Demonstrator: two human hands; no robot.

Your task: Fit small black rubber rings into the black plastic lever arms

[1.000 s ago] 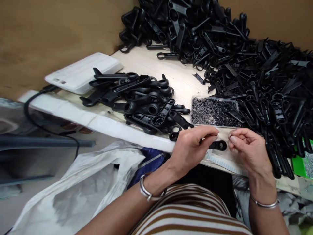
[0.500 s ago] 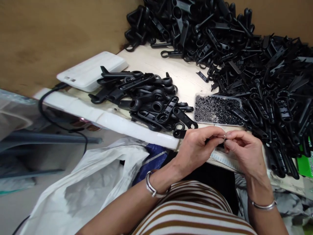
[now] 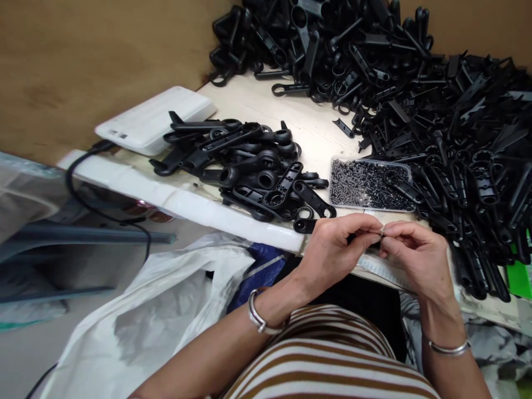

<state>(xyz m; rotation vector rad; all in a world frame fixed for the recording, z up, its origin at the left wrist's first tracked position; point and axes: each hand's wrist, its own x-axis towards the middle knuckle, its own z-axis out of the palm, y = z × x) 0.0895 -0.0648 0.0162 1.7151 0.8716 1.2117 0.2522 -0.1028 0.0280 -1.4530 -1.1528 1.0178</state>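
Note:
My left hand (image 3: pixel 338 249) and my right hand (image 3: pixel 419 255) meet fingertip to fingertip at the table's front edge. Both are pinched closed around something tiny between them, too small to make out. Part of a black plastic piece (image 3: pixel 305 225) sticks out beside my left hand; whether the hand touches it cannot be seen. Just behind the hands lies a clear shallow tray (image 3: pixel 353 185) full of small dark and silvery bits, with one black part resting over its right side.
A pile of black parts (image 3: pixel 249 160) sits left of the tray, beside a white box (image 3: pixel 158 119) with a black cable (image 3: pixel 77 183). A larger black heap (image 3: pixel 374 61) covers the back and right. A white bag (image 3: pixel 124 321) hangs lower left.

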